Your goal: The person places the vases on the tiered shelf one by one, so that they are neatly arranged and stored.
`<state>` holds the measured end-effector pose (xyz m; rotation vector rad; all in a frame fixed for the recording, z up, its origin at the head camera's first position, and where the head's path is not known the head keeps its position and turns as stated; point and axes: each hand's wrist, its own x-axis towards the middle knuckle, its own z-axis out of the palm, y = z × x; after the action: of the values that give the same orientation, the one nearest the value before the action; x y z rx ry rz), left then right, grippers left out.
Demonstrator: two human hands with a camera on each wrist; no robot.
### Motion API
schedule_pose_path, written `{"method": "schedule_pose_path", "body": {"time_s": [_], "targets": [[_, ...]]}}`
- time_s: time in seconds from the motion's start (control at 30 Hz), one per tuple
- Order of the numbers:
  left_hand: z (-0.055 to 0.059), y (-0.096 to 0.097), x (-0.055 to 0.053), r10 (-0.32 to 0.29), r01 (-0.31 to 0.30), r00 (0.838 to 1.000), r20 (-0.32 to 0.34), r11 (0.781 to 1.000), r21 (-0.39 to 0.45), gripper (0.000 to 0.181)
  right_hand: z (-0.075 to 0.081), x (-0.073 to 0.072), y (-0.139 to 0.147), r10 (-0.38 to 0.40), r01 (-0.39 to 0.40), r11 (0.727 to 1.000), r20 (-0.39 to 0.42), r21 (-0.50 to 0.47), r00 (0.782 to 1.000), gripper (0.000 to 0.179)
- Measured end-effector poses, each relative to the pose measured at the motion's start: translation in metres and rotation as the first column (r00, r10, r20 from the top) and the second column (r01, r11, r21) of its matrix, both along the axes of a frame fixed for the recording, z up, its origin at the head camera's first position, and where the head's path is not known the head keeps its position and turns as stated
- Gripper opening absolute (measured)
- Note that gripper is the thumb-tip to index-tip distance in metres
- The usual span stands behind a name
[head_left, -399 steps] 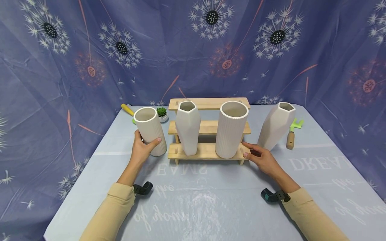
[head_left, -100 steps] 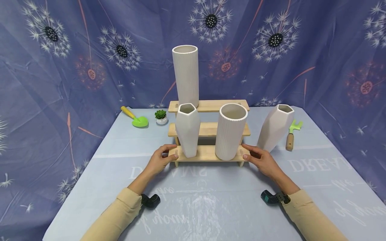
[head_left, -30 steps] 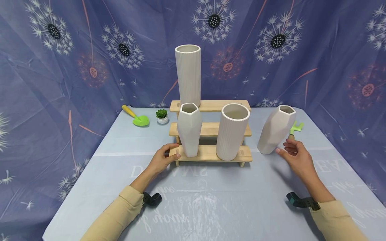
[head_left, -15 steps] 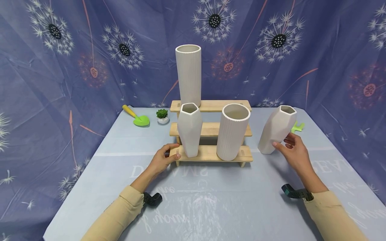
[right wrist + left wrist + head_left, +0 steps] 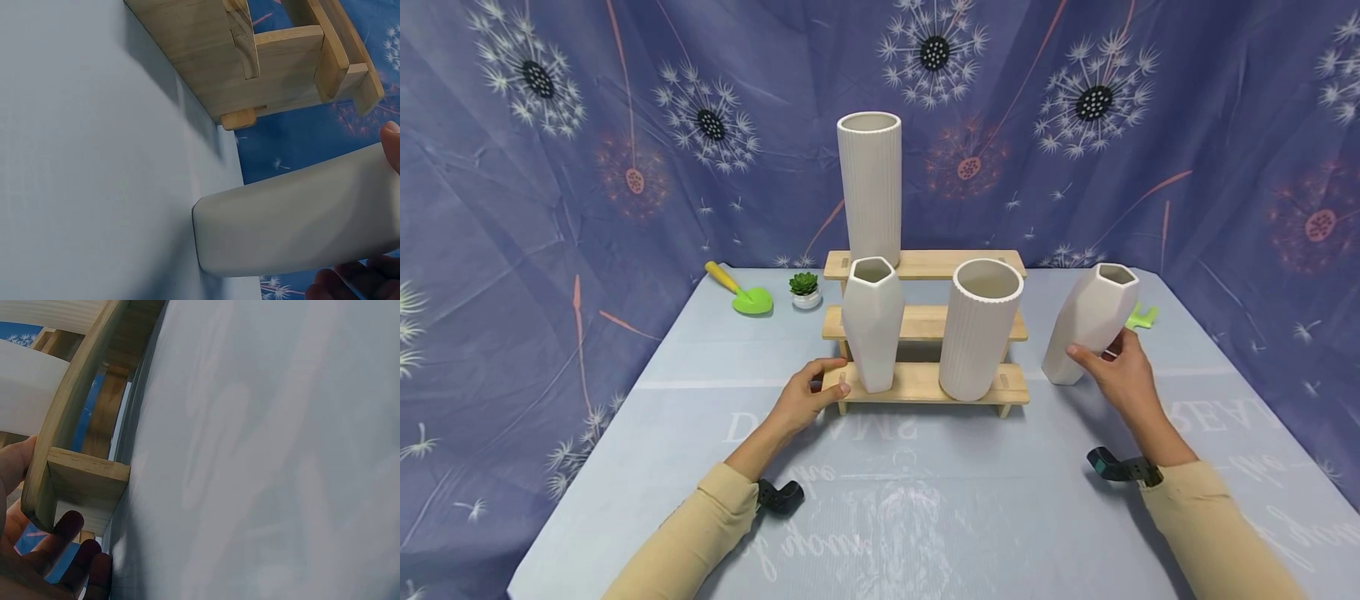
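My left hand (image 5: 808, 396) grips the left end of the lowest step of a three-step wooden stand (image 5: 917, 382); in the left wrist view the thumb (image 5: 15, 465) lies on the board and the fingers curl below. At the right, my right hand (image 5: 1122, 371) holds a white faceted vase (image 5: 1086, 321), thumb in front and fingers behind it. The base of this vase (image 5: 281, 219) is at the table in the right wrist view. A second faceted vase (image 5: 872, 325) and a wide ribbed vase (image 5: 977, 333) stand on the lowest step. A tall ribbed vase (image 5: 871, 187) stands on the top step, left side.
A green trowel with a yellow handle (image 5: 741, 292) and a small potted succulent (image 5: 805, 290) lie left of the stand. Behind the held vase shows a green hand fork (image 5: 1142, 317), its handle hidden. A blue dandelion-print cloth (image 5: 775, 125) hangs behind the table (image 5: 880, 517).
The ribbed vase once in my left hand stands on the top step; that hand went to the stand's left end. My right hand left the stand's right end and took hold of the faceted vase.
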<state>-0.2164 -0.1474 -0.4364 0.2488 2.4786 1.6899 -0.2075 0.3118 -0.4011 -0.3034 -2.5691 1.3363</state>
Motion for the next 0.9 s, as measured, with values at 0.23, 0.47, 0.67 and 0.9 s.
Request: {"method": "schedule_pose_path", "body": {"time_s": [0.23,0.47,0.67,0.9], "targets": [[-0.0018,-0.0010,-0.0008,-0.005,0.005,1.000,-0.009,1.000,-0.001,0.049,-0.0007,-0.0042,-0.0035,-0.032,0.032,0.999,-0.013,0.012,0.999,0.089],[-0.0002,0.0004,0.0001,0.001,-0.001,1.000,0.002,1.000,0.006,0.049,-0.0007,-0.0057,-0.0066,-0.051,0.051,0.999,-0.014,-0.010,0.999,0.087],[0.0003,0.0009,0.0003,0.007,-0.007,1.000,0.007,1.000,-0.003,0.049,-0.0014,-0.0070,-0.0068,-0.059,0.059,0.998,-0.015,-0.009,0.998,0.087],[0.0005,0.0006,0.0003,0.006,-0.006,1.000,0.015,1.000,-0.002,0.049,-0.0017,-0.0072,-0.0045,-0.068,0.068,0.998,-0.006,0.005,0.998,0.087]]}}
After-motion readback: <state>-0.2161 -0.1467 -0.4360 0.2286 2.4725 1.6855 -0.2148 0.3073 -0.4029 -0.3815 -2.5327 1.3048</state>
